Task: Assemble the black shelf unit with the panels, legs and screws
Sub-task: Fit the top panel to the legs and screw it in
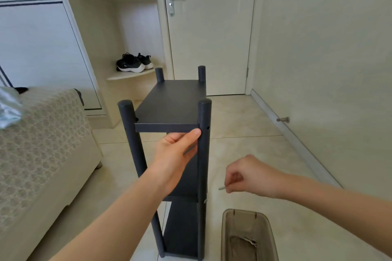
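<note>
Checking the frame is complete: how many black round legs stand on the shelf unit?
4 black round legs: near-left leg, near-right leg, far-left leg, far-right leg.

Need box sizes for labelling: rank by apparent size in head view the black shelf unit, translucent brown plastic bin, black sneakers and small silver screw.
black shelf unit
translucent brown plastic bin, partly cropped
black sneakers, farther away
small silver screw

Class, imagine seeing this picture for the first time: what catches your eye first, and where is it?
The black shelf unit stands upright mid-room, the left hand touching its top panel from below at the front edge. To its right, the right hand pinches a small pale screw. Black sneakers sit on a corner shelf behind.
</note>
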